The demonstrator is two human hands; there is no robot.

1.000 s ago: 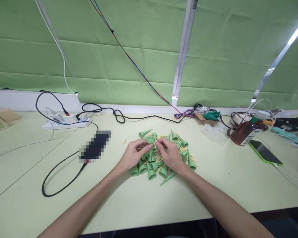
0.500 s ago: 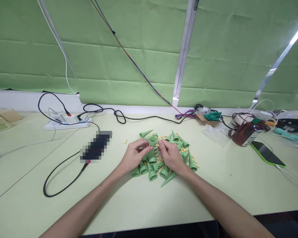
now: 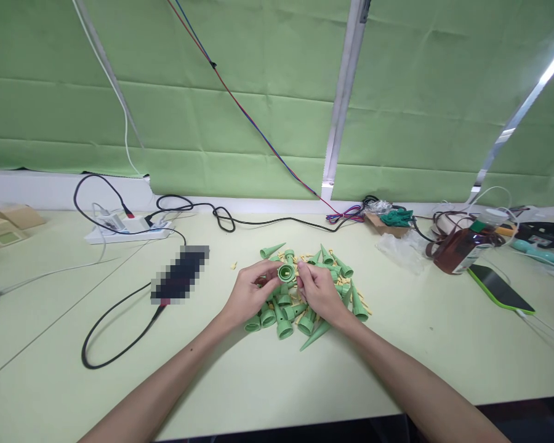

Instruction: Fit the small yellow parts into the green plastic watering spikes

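A heap of green plastic cones mixed with small yellow bits lies on the pale green table. My left hand pinches one green cone with its open round end turned toward me. My right hand is closed beside that open end, its fingertips touching the rim; a small yellow piece seems to sit in the cone's mouth. Both hands hover over the middle of the heap.
A black cable and a blurred dark device lie to the left, a white power strip behind them. At the right stand a brown bottle, a green-edged phone and a clear bag. Green blinds hang behind.
The held cone has been tilted so its open end faces me. My right fingertips have moved in against its rim.
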